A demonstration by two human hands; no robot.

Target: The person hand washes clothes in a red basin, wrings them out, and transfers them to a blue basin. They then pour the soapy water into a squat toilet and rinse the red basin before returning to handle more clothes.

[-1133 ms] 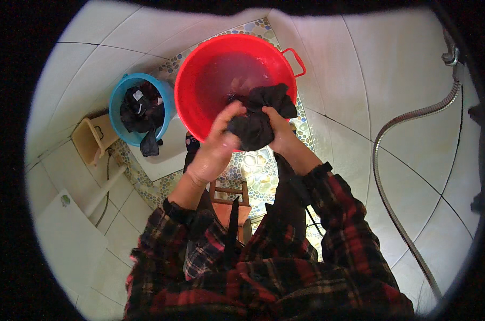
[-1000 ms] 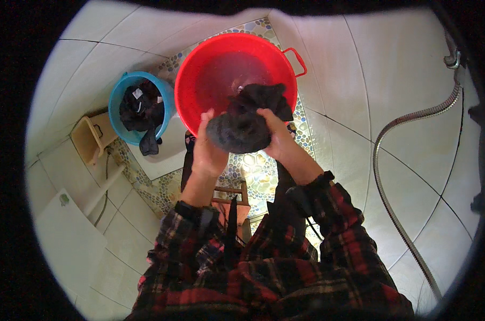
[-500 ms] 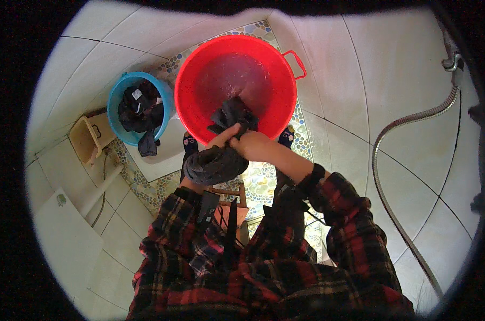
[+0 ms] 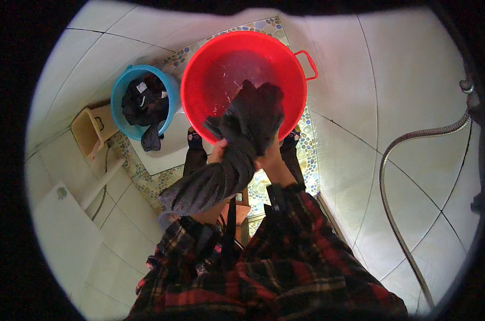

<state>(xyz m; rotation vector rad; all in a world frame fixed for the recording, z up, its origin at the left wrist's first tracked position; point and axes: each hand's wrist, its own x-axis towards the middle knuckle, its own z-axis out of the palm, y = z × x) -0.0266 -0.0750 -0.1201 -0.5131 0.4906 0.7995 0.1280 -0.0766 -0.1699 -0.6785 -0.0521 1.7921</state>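
Observation:
Both hands hold a long, twisted dark grey knitted garment (image 4: 240, 155) over the near side of a red basin (image 4: 297, 101) with cloudy water in it. Its upper end is bunched up above the basin. The lower end trails down to the left and lies across my left forearm. My left hand (image 4: 217, 152) is closed round the middle of the twist, partly covered by the cloth. Beneath the bunched end, my right hand (image 4: 267, 159) grips the garment, with most of its fingers hidden.
A light blue bucket (image 4: 173, 99) full of dark clothes stands left of the basin, one piece hanging over its rim. Beside it is a beige bin (image 4: 84, 134). A metal shower hose (image 4: 383, 182) hangs at the right wall. A small wooden stool (image 4: 241, 213) stands between my legs.
My hands have moved apart. The right has shifted down and under the cloth, and the garment's upper end now spreads out larger and higher over the basin.

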